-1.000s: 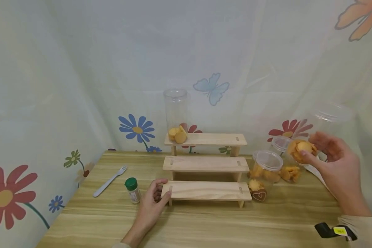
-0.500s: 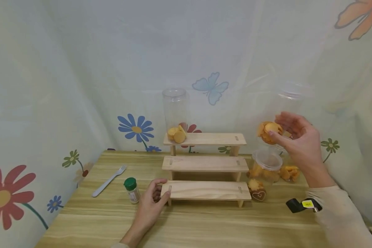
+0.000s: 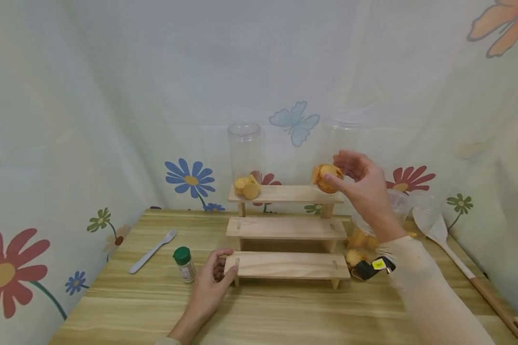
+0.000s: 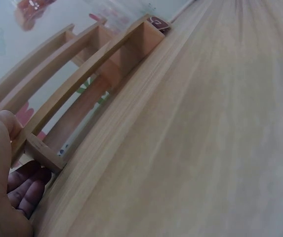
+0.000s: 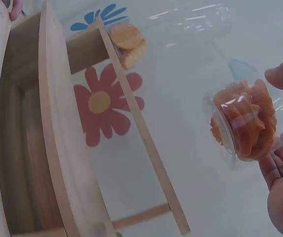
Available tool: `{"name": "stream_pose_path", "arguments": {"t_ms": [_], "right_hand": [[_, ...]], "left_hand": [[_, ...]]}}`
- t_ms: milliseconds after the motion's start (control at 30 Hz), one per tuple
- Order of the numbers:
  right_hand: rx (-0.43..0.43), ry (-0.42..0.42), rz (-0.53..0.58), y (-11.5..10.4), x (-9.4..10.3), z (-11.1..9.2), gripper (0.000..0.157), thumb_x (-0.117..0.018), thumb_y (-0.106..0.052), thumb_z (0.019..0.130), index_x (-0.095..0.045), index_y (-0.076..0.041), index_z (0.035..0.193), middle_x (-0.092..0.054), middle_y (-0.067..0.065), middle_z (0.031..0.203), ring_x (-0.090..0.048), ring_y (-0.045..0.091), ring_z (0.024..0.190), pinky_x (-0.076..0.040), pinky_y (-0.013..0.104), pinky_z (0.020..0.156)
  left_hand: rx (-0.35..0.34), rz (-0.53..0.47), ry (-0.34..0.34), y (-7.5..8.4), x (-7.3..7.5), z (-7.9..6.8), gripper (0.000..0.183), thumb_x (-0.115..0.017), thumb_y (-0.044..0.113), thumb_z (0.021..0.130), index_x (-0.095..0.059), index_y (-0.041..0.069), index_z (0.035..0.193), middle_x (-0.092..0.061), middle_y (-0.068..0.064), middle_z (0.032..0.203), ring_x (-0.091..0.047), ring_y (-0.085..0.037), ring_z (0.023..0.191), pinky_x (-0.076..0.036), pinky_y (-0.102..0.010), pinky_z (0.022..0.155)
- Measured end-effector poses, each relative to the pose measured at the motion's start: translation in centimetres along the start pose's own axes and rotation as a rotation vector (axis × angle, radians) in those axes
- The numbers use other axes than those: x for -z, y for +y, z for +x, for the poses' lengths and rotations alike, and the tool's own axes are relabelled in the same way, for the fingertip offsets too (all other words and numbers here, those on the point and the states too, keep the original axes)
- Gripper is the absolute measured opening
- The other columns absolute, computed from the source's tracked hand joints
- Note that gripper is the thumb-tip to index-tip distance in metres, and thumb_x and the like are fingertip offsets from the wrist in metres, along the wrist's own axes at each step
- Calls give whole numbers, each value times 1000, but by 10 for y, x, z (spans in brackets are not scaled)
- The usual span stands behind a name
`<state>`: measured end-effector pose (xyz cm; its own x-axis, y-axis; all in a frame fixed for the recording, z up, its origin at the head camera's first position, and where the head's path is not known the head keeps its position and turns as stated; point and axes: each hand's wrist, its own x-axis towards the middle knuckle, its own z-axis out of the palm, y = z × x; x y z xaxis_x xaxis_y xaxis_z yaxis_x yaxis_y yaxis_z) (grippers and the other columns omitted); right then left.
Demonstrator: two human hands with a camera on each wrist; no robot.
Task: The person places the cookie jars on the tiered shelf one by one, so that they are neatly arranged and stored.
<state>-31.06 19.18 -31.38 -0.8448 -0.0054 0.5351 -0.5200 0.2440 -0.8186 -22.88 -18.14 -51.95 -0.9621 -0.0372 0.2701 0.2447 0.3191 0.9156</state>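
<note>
A three-step wooden rack (image 3: 287, 227) stands on the table. My left hand (image 3: 209, 282) grips the left end of its lowest step, thumb on top and fingers beneath, as the left wrist view also shows. My right hand (image 3: 364, 187) holds a tall clear jar with orange crisp-like pieces (image 3: 328, 178) at the right end of the top step. In the right wrist view a gap separates this jar (image 5: 245, 121) from the rack. Another clear jar (image 3: 244, 155), with round yellow biscuits in its bottom, stands on the top step's left end.
Lidded jars of snacks (image 3: 364, 235) stand right of the rack, partly hidden by my right forearm. A spatula with a wooden handle (image 3: 492, 297) lies at the far right. Left of the rack are a green-capped shaker (image 3: 184, 264) and a pale fork (image 3: 153, 251). A flowered curtain (image 3: 190, 96) hangs behind.
My right hand has carried its jar leftward from the far right to the top step's right end, uncovering the spatula. My left hand keeps its grip on the rack.
</note>
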Motion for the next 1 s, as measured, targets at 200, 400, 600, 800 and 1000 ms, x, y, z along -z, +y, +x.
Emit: {"name": "stream_pose_path", "arguments": {"t_ms": [200, 400, 600, 800, 1000], "right_hand": [[-12, -40, 15, 6, -29, 12, 64, -89, -20, 98, -60, -3, 153, -69, 12, 145, -66, 20, 133, -51, 29, 116], [-32, -72, 48, 11, -54, 21, 65, -88, -18, 99, -57, 1, 154, -65, 23, 150, -65, 28, 136, -47, 45, 123], [-74, -85, 61, 19, -72, 26, 66, -89, -17, 98, -57, 2, 153, -65, 23, 150, -64, 31, 137, -47, 46, 123], [-104, -102, 47, 30, -84, 25, 70, -89, -20, 98, -55, 1, 156, -64, 23, 153, -62, 32, 141, -46, 45, 124], [-106, -121, 39, 34, -88, 23, 72, -89, -21, 99, -53, 0, 158, -62, 21, 156, -59, 33, 146, -44, 46, 125]], "left_hand": [[-1, 8, 4, -2, 0, 0, 41, -81, 18, 105, -67, 20, 143, -76, -2, 105, -73, -15, 92, -57, -28, 81], [13, -2, -4, 0, 1, 0, 41, -81, 19, 105, -66, 20, 143, -77, -2, 105, -74, -16, 94, -57, -28, 84], [3, -4, -10, 1, 1, 0, 42, -81, 18, 105, -66, 17, 144, -76, -2, 104, -73, -17, 94, -57, -28, 84], [-5, 1, 1, 0, 1, 0, 41, -81, 16, 104, -67, 18, 143, -76, -1, 103, -73, -15, 92, -57, -27, 83], [-10, 8, 6, -1, 1, 0, 40, -81, 19, 105, -67, 19, 143, -77, 0, 103, -74, -15, 94, -58, -27, 86]]}}
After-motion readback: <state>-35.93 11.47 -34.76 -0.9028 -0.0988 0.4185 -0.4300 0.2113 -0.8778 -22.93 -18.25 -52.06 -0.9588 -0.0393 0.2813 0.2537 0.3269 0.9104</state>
